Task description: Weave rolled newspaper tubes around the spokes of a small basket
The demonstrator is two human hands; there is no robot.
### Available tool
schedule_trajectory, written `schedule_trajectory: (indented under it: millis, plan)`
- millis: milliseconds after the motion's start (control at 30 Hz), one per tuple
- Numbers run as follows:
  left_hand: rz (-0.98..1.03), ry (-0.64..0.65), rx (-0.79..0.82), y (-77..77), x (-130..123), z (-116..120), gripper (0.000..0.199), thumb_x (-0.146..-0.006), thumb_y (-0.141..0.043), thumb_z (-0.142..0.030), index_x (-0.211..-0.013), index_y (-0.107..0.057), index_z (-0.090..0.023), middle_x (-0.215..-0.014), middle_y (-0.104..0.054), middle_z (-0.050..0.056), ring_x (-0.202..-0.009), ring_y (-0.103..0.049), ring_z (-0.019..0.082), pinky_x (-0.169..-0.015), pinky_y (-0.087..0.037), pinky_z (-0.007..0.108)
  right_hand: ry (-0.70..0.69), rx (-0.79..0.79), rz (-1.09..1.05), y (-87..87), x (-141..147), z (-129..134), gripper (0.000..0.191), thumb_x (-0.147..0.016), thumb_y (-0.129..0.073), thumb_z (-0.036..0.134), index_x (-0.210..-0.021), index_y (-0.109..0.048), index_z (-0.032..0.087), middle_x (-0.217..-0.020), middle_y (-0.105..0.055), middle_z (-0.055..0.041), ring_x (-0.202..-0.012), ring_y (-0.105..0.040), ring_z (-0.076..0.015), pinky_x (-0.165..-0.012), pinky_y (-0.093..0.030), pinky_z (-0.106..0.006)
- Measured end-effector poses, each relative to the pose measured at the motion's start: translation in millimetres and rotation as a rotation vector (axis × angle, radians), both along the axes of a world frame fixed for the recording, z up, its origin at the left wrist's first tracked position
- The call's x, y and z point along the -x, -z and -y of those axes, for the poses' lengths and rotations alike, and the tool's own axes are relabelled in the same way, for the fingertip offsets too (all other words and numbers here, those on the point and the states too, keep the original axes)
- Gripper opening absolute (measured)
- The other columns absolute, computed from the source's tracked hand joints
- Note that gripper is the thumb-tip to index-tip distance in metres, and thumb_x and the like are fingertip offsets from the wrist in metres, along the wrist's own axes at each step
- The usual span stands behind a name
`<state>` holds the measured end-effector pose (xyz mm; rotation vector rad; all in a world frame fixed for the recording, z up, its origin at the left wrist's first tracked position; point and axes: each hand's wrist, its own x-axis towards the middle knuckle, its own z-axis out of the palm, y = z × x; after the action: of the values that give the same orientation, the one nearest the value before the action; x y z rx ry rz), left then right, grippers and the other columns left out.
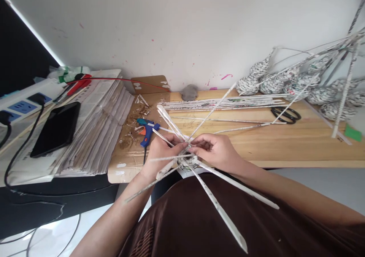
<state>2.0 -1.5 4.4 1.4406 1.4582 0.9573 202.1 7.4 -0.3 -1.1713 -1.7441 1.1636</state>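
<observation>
Between my hands is a small round woven piece (187, 163) made of rolled newspaper, close to my body at the table's front edge. Several long paper tubes (221, 207) fan out from it in all directions. My left hand (164, 150) pinches the far left side of the weave, thumb and finger pressed at the tube bases. From the right, my right hand (215, 148) grips the same rim with thumb and forefinger, its other fingers curled. Fingertips of both hands nearly meet and partly hide the weave.
Behind lie a bundle of paper tubes (222, 103) and black-handled scissors (286, 115). A blue glue gun (148, 131) rests left on cardboard. Further left are a newspaper stack (99, 135), a black phone (57, 129) and a power strip (25, 105). Woven paper gourd shapes (296, 84) stand at the right.
</observation>
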Motion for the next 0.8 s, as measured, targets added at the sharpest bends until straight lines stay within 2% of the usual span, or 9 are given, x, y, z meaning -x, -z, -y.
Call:
schedule_trajectory:
  millis: [67,133,300,467,533,700,800]
  plan:
    - [0.002,0.017,-0.025,2.0,0.0,-1.2,0.021,-0.073,-0.079,-0.035,-0.08,-0.078,-0.015,-0.073,-0.077,0.005,-0.065,-0.069,0.018,-0.059,-0.052,0.026,0.012,-0.169,0.145,-3.4,-0.6,-2.8,0.019,-0.08,-0.077,0.035,-0.091,-0.075,0.02,-0.075,-0.074,-0.0023,-0.061,-0.063,-0.0126,-0.059,-0.048,-0.024]
    - [-0.004,0.03,-0.061,4.6,0.4,-1.7,0.019,-0.074,-0.079,-0.033,-0.084,-0.079,-0.016,-0.078,-0.079,0.005,-0.071,-0.071,0.019,-0.065,-0.055,0.027,0.002,-0.203,0.206,-5.2,0.3,-7.2,0.014,-0.082,-0.073,0.032,-0.089,-0.074,0.019,-0.074,-0.072,-0.0017,-0.059,-0.061,-0.0117,-0.057,-0.046,-0.024]
    - [0.054,0.0,-0.057,12.1,-0.2,2.7,0.021,-0.077,-0.078,-0.035,-0.086,-0.078,-0.016,-0.078,-0.079,0.005,-0.07,-0.072,0.019,-0.067,-0.057,0.029,0.002,0.04,-0.044,-3.2,7.6,-17.2,0.013,-0.085,-0.067,0.025,-0.094,-0.07,0.017,-0.075,-0.071,-0.0018,-0.064,-0.065,-0.013,-0.057,-0.05,-0.023]
    - [0.136,-0.017,-0.102,16.1,-2.1,6.8,0.021,-0.077,-0.08,-0.036,-0.087,-0.078,-0.017,-0.086,-0.08,0.006,-0.077,-0.074,0.021,-0.074,-0.059,0.031,-0.045,0.392,-0.214,-7.1,9.4,-22.1,0.013,-0.087,-0.066,0.026,-0.095,-0.068,0.016,-0.059,-0.061,0.0042,-0.042,-0.055,-0.0086,-0.039,-0.045,-0.019]
    - [0.138,-0.005,-0.116,13.7,-2.8,7.1,0.02,-0.077,-0.08,-0.035,-0.087,-0.078,-0.018,-0.086,-0.08,0.006,-0.077,-0.074,0.021,-0.074,-0.059,0.031,-0.061,0.428,-0.235,-11.2,6.4,-23.1,0.015,-0.085,-0.069,0.027,-0.094,-0.07,0.015,-0.059,-0.063,0.0033,-0.042,-0.057,-0.0083,-0.039,-0.047,-0.019]
    - [0.031,0.024,-0.15,2.5,-6.5,7.5,0.011,-0.076,-0.078,-0.028,-0.081,-0.078,-0.018,-0.08,-0.079,0.004,-0.071,-0.072,0.018,-0.066,-0.056,0.026,-0.075,0.333,-0.15,-19.4,-0.3,-23.1,0.023,-0.073,-0.082,0.035,-0.074,-0.072,0.015,-0.058,-0.065,0.0012,-0.044,-0.057,-0.0086,-0.036,-0.043,-0.017]
    - [0.021,0.026,-0.165,2.6,-8.2,8.7,0.007,-0.078,-0.077,-0.025,-0.082,-0.079,-0.02,-0.08,-0.08,0.002,-0.071,-0.072,0.016,-0.068,-0.056,0.024,-0.054,0.374,-0.219,-17.4,-1.3,-21.3,0.023,-0.073,-0.081,0.036,-0.074,-0.072,0.015,-0.059,-0.066,0.0007,-0.047,-0.062,-0.0109,-0.041,-0.049,-0.02]
